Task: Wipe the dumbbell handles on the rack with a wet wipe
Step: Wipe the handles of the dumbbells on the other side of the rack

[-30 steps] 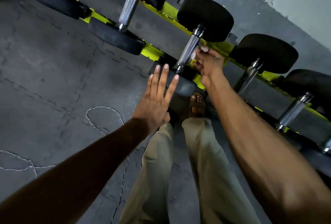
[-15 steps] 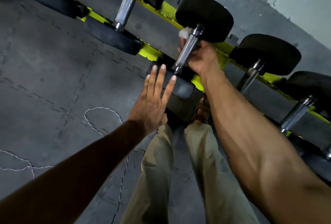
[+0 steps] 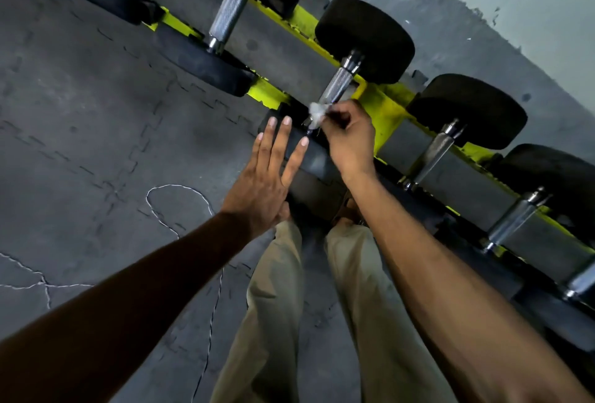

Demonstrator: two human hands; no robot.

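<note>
Head view: right hand (image 3: pixel 349 135) pinches wet wipe (image 3: pixel 317 111) at one handle (image 3: pixel 335 88)'s near end; left hand (image 3: pixel 267 177) lies flat, fingers straight. Other handles (image 3: pixel 433 153) likely await wiping.

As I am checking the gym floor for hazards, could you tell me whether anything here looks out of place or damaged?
A thin white cord lies loose in loops on the grey rubber floor mat, left of the beige trouser legs, a possible trip hazard. The pale wall shows dark chipped spots.
</note>
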